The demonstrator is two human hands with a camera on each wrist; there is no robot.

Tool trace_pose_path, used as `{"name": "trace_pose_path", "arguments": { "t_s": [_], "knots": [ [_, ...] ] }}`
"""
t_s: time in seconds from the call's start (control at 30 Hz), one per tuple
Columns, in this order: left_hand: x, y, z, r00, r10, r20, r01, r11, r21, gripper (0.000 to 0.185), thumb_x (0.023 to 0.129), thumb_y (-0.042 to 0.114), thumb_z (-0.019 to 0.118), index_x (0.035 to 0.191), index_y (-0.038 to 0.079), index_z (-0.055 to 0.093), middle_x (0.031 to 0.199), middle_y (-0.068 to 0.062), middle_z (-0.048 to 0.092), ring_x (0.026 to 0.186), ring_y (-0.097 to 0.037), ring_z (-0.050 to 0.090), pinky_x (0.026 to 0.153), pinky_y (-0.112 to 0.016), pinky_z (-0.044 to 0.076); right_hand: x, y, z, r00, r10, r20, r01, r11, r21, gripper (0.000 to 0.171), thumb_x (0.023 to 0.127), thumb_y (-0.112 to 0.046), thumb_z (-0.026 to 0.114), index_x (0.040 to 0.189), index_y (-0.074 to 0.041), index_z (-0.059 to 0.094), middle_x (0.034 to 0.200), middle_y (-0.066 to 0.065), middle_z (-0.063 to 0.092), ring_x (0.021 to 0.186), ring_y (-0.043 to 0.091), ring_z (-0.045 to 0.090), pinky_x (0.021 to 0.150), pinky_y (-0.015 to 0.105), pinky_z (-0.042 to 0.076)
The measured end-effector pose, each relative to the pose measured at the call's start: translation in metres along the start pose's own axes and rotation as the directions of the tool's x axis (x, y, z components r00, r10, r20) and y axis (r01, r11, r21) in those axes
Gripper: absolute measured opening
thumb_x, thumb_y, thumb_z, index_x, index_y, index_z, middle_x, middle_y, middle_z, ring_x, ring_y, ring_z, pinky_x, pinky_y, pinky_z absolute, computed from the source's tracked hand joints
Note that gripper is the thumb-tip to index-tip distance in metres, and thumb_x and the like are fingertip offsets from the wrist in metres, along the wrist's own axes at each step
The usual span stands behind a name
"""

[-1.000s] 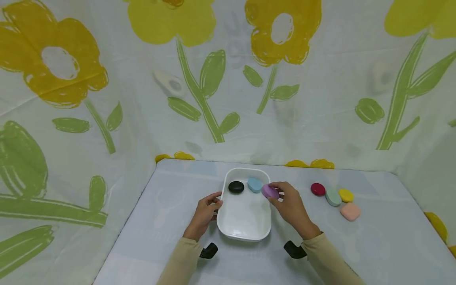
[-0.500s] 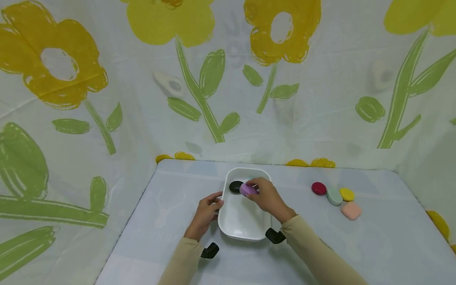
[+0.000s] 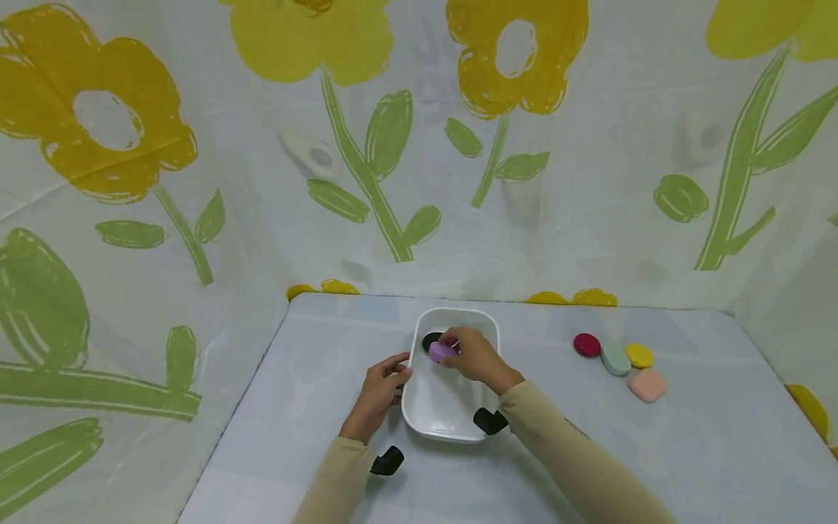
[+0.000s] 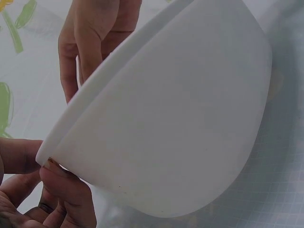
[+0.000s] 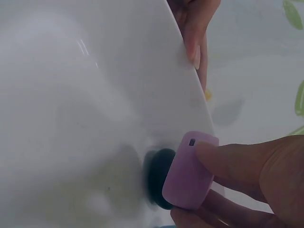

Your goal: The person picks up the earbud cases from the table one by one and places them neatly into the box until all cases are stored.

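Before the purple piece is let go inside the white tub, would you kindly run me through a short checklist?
1. Right hand pinches the purple piece: ok.
2. Piece is over the white tub, inside its rim: ok.
3. Left hand grips the tub's rim: ok.
4. Piece clear of the black piece: not ok, it sits right against or over it.
5. Blue piece's place in the tub: cannot tell, hidden by the hand.

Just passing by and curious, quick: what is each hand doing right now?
Left hand: grips the rim of the white tub.
Right hand: pinches a purple piece over the tub, beside a black piece.
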State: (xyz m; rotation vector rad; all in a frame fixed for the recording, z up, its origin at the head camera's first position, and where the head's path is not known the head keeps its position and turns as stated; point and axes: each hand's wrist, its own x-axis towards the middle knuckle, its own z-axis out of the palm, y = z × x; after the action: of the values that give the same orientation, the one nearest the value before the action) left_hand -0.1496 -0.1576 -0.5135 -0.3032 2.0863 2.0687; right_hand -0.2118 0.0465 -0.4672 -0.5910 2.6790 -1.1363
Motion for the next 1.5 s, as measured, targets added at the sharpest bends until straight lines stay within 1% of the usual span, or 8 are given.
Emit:
{"name": "trace_pose_path", "arguments": {
  "t_s": [0.3,0.53,0.7,1.03,1.13,1.23,1.33,1.5],
  "knots": [
    [0.000,-0.002,0.000,1.000,0.019,0.013,-0.019,1.000,-0.008,0.045,0.108,0.012,0.061,0.149,-0.004,0.056,0.112,-0.012,0.062,0.075,-0.016,0.064,0.062,-0.029,0.054,-0.001,0.004,0.003,1.000,-0.003,-0.014,0.004,0.999,0.032,0.031,0.090,0.004,0.077,0.120,0.006,0.072,0.116,0.019,0.074,0.106,0.034,0.070,0.096,0.046,0.057],
    [0.001,-0.002,0.000,1.000,0.020,0.013,-0.020,1.000,-0.007,0.045,0.108,0.011,0.061,0.150,-0.003,0.056,0.112,-0.011,0.061,0.076,-0.017,0.062,0.062,-0.030,0.053,-0.025,0.015,-0.019,0.994,0.040,-0.106,-0.027,0.992,0.126,0.030,0.095,0.007,0.073,0.125,0.007,0.070,0.124,0.022,0.070,0.114,0.039,0.068,0.098,0.047,0.058],
    [0.000,0.000,0.001,1.000,0.010,0.003,-0.010,1.000,-0.009,0.044,0.107,0.010,0.062,0.149,-0.002,0.057,0.111,-0.010,0.060,0.081,-0.016,0.061,0.062,-0.028,0.053,-0.050,0.030,-0.042,0.975,0.090,-0.204,-0.057,0.985,0.164,0.032,0.096,0.007,0.071,0.128,0.007,0.067,0.128,0.022,0.068,0.118,0.039,0.066,0.100,0.048,0.057],
    [0.000,0.001,0.002,1.000,0.021,0.014,-0.020,1.000,-0.012,0.045,0.108,0.012,0.062,0.150,-0.003,0.056,0.111,-0.011,0.060,0.080,-0.018,0.062,0.061,-0.029,0.052,-0.100,0.075,-0.076,0.924,0.176,-0.340,-0.142,0.982,0.124,0.035,0.098,0.004,0.071,0.132,0.007,0.065,0.130,0.027,0.066,0.118,0.043,0.065,0.100,0.052,0.054],
    [0.000,0.000,0.002,1.000,0.025,0.012,-0.024,1.000,-0.013,0.045,0.108,0.012,0.062,0.149,-0.004,0.056,0.111,-0.011,0.060,0.081,-0.019,0.062,0.062,-0.030,0.053,-0.112,0.089,-0.083,0.913,0.185,-0.364,-0.151,0.981,0.119,0.035,0.098,0.004,0.071,0.132,0.009,0.065,0.130,0.029,0.065,0.118,0.043,0.065,0.098,0.043,0.056],
    [0.000,0.000,0.002,1.000,0.026,0.013,-0.026,1.000,-0.018,0.045,0.108,0.012,0.062,0.149,-0.003,0.056,0.110,-0.010,0.060,0.082,-0.019,0.062,0.063,-0.030,0.053,-0.123,0.101,-0.089,0.898,0.193,-0.396,-0.156,0.980,0.124,0.035,0.097,0.005,0.071,0.132,0.010,0.064,0.131,0.030,0.064,0.118,0.044,0.064,0.093,0.021,0.057],
    [0.000,0.001,0.001,1.000,0.017,0.019,-0.016,1.000,-0.019,0.044,0.108,0.012,0.062,0.149,-0.002,0.057,0.111,-0.011,0.060,0.080,-0.018,0.062,0.063,-0.029,0.054,-0.134,0.113,-0.093,0.877,0.198,-0.438,-0.163,0.980,0.115,0.035,0.097,0.006,0.071,0.131,0.011,0.065,0.132,0.031,0.063,0.117,0.046,0.063,0.084,0.001,0.046],
    [0.001,0.000,0.001,1.000,-0.001,0.024,0.001,1.000,-0.016,0.044,0.107,0.012,0.062,0.149,0.000,0.058,0.112,-0.012,0.060,0.076,-0.016,0.062,0.063,-0.027,0.054,-0.151,0.129,-0.101,0.845,0.224,-0.486,-0.201,0.975,0.100,0.035,0.097,0.004,0.071,0.130,0.012,0.065,0.129,0.033,0.063,0.115,0.046,0.064,0.078,-0.004,0.040]
  ]
}}
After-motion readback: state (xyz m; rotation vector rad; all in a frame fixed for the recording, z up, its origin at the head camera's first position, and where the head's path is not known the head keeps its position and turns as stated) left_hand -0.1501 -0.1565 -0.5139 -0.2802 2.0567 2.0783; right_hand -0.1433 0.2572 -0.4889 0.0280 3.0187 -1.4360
